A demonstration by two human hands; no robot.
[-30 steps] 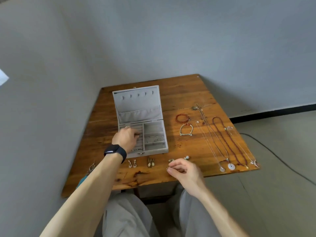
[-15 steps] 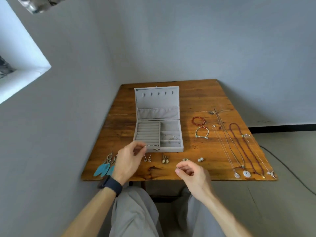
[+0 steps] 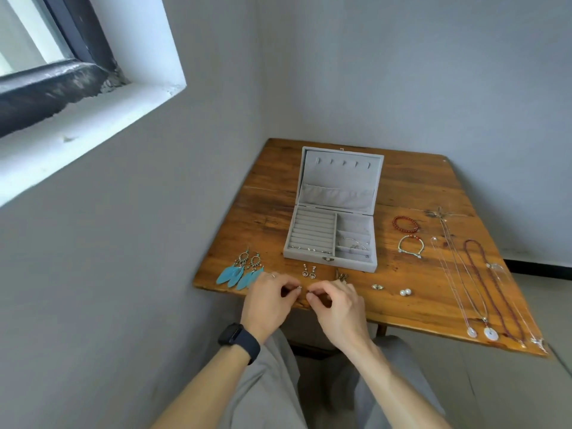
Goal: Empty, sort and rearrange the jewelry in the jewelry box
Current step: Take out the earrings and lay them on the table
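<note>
Hands meet at the lower centre of the frame, over the near edge of the worn brown wooden table (image 3: 269, 193). The left hand (image 3: 266, 300), with a black smartwatch (image 3: 239, 341) on its wrist, pinches a tiny silver piece (image 3: 299, 287) between thumb and forefinger. The right hand (image 3: 339, 308) pinches a second tiny silver piece (image 3: 309, 293) just beside it; both are too small to say whether they are studs or backs. Above the hands, at mid-frame, the grey velvet jewelry box (image 3: 349, 264) stands open with its lid (image 3: 340, 178) upright. Its left ring-roll compartment (image 3: 312, 233) holds a few small silver studs (image 3: 309, 249) in the front row, and a thin silver chain (image 3: 354, 243) lies in a right compartment. Left of the hands lie turquoise feather earrings (image 3: 240, 272). Between hands and box sit small silver drop earrings (image 3: 309, 271). Rightward along the near edge are a small metal stud (image 3: 376, 286) and two white pearl studs (image 3: 405, 292). Right of the box lie a red bead bracelet (image 3: 405, 223) and a green cord bracelet (image 3: 410, 246). Farther right, silver chains with white disc pendants (image 3: 489, 333) and a dark red beaded necklace (image 3: 492, 280) are stretched out.
</note>
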